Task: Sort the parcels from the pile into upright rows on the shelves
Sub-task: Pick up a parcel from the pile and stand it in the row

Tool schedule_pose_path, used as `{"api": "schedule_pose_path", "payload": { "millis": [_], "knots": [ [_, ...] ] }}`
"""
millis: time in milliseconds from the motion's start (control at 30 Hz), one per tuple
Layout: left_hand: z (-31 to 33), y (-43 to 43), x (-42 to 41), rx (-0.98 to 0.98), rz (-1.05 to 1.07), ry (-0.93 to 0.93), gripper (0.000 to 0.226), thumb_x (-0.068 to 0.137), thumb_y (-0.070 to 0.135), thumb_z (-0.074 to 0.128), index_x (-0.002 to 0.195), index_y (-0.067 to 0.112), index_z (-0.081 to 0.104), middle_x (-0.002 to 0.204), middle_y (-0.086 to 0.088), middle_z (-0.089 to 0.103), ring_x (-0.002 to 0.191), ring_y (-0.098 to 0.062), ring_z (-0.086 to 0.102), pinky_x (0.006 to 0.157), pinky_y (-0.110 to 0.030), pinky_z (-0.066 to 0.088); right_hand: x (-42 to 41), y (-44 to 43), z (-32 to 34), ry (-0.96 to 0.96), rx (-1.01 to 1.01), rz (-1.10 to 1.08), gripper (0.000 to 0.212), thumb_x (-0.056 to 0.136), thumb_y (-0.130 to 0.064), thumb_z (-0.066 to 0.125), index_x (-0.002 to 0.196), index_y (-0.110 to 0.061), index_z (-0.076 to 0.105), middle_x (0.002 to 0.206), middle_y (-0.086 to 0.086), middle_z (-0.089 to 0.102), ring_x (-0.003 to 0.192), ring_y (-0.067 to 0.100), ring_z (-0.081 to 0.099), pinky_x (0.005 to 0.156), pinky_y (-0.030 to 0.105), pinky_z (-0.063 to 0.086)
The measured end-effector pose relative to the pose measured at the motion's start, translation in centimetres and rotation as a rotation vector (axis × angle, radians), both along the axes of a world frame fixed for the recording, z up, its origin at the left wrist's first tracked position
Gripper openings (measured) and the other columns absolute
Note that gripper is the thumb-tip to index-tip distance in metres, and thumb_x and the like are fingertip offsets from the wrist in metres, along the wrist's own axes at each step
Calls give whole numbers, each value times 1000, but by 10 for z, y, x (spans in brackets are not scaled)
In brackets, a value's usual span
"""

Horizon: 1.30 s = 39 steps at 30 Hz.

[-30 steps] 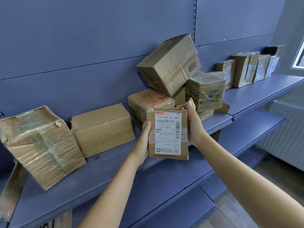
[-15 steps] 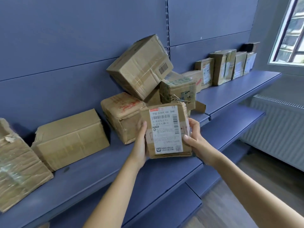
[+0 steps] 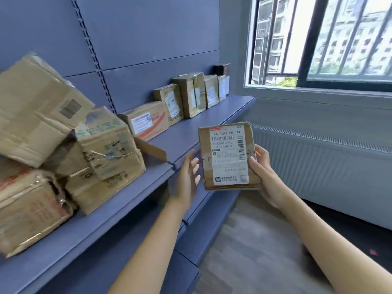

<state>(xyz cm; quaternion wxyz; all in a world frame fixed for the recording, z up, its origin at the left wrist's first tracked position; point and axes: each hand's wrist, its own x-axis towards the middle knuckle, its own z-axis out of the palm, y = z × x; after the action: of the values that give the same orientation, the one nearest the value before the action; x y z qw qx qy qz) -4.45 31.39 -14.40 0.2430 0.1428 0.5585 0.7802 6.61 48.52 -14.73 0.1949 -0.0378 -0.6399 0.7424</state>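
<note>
Shelf (image 3: 214,115), pile (image 3: 63,145) cropped, parcel's (image 3: 228,155) back hidden

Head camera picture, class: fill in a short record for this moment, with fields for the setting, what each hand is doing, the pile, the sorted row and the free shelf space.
setting: blue shelf beside a window
right hand: grips a flat parcel by its right edge, label facing the camera
left hand: open, just left of the parcel, not touching it
pile: jumbled boxes at the left, some tilted
sorted row: parcels standing upright at the far end of the shelf
free space: bare shelf in front of the row
</note>
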Motion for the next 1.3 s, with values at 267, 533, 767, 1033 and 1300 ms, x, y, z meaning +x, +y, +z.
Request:
{"api": "schedule_pose_path", "payload": {
  "millis": [267, 533, 767, 1033, 1300],
  "knots": [
    [-16, 101, -41, -60, -127, 26, 96, 61, 74, 51, 142, 23, 43, 148, -6, 42, 138, -22, 38, 116, -52, 24, -16, 83, -13, -28, -38, -134, 61, 86, -37, 52, 140, -28, 24, 133, -3, 53, 113, 11, 62, 83, 28, 55],
    [-17, 182, -127, -72, -154, 69, 92, 64, 74, 48, 137, 18, 49, 141, -8, 49, 131, -22, 44, 113, -51, 30, -89, 153, -10, -49, -9, -185, 53, 86, -35, 53, 132, -34, 30, 130, -6, 51, 103, 8, 67, 76, 25, 56],
    [-16, 203, -195, -194, -155, 72, 63, 77, 53, 46, 123, 11, 58, 118, -6, 64, 116, -22, 56, 103, -42, 39, -172, 188, -12, -89, 15, -86, 70, 79, -51, 68, 136, -34, 29, 120, -15, 59, 104, 6, 67, 74, 30, 58],
    [-2, 155, -258, -317, 231, 100, 36, 78, 44, 47, 104, 23, 60, 107, -1, 65, 105, -18, 60, 98, -39, 46, -311, 181, -19, -100, 27, 247, 104, 55, -68, 78, 139, -29, 30, 136, -6, 48, 114, 8, 61, 82, 40, 57],
    [0, 96, -248, -401, 759, 79, 18, 100, 21, 44, 111, 24, 58, 120, -6, 65, 110, -22, 61, 100, -39, 47, -401, 132, -22, -27, 57, 691, 82, 65, -63, 71, 132, -34, 35, 136, -13, 49, 120, 2, 56, 86, 29, 54]
  ]
}}
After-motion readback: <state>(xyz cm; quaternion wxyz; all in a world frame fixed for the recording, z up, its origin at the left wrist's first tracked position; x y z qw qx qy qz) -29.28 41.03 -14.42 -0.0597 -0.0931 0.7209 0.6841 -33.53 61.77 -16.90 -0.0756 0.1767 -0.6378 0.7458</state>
